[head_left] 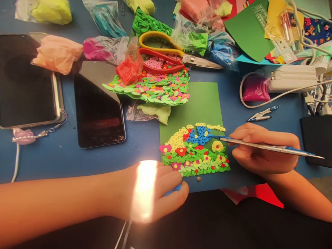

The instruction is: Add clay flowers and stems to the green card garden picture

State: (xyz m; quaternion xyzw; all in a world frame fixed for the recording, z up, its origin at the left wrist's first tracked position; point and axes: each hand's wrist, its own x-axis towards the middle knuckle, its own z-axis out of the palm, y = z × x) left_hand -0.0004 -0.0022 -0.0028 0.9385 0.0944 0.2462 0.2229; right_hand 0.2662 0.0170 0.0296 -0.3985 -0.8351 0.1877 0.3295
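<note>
R. hand (272,160) grips a pointed tool (240,141), tip at blue rings (201,137) on the green card (201,100) just left of that grip; approx. lower half covered w/ clay-like bits (204,168), upper pt. bare. L. hand (153,190), near card's lower corner, pinches a blue lump (176,188).

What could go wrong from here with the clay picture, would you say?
The pointed tool in the right hand is at the blue clay rings; a slip might dent them. The left hand, at the lower left corner of the picture, could smear the flowers there. The scissors lie over another flowered sheet and may flatten its pieces.
</note>
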